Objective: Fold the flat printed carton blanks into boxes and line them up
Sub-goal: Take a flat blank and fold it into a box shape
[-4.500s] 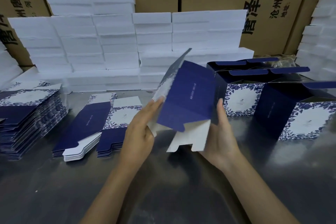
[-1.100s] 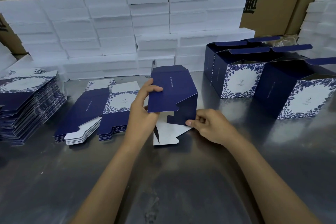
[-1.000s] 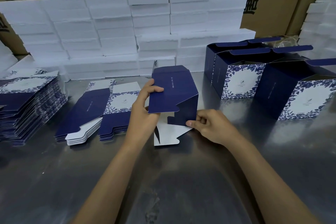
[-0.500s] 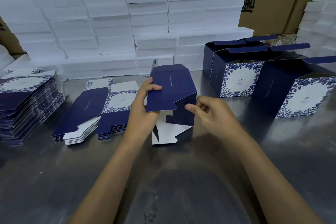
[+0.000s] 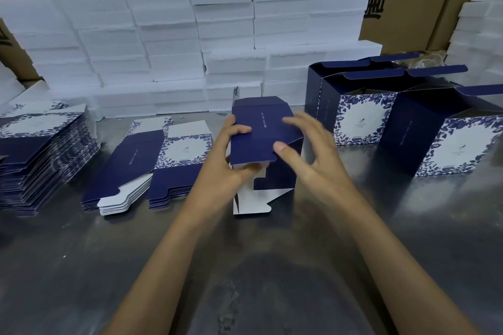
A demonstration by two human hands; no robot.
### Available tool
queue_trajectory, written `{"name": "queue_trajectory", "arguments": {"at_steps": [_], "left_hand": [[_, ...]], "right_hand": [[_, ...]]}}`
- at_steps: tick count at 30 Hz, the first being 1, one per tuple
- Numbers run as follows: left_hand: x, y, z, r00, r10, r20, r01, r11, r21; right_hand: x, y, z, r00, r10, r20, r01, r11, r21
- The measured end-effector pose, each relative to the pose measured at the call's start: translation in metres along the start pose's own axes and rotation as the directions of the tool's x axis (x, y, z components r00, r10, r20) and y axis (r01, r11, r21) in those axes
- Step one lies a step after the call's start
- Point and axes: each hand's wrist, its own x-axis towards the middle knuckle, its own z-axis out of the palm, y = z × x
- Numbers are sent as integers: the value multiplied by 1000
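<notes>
Steel table [image 5: 81,266]: three folded boxes [image 5: 364,117], two hands [image 5: 223,168] on carton [image 5: 261,130].

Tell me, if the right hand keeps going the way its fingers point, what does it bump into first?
The right hand is open, fingers aimed up and left at the half-folded carton that the left hand grips. It would probably meet that carton's dark blue top panel first; depth is hard to judge from one view.

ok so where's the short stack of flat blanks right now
In the head view, the short stack of flat blanks lies on the metal table, left of the left hand and right of the taller stack.
</notes>
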Motion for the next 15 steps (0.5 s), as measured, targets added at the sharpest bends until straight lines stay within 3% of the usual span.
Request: {"name": "queue_trajectory", "arguments": {"at_steps": [3, 7, 12, 15], "left_hand": [[-1, 3, -6, 993, -46, 112, 35, 994, 100], [-1, 7, -7, 983, -85, 164, 60, 987, 151], [-3, 5, 5, 998, 25, -56, -18, 992, 123], [-5, 1, 15, 983, 56, -174, -48, 998, 50]], "right_hand": [[0, 4, 2, 998, 19, 68, -22, 999, 49], [1, 8, 5, 1000, -23, -5, 24, 995, 96], [0, 6, 12, 994, -44, -97, 55, 993, 107], [0, 2, 11, 997, -2, -77, 18, 980, 198]]}}
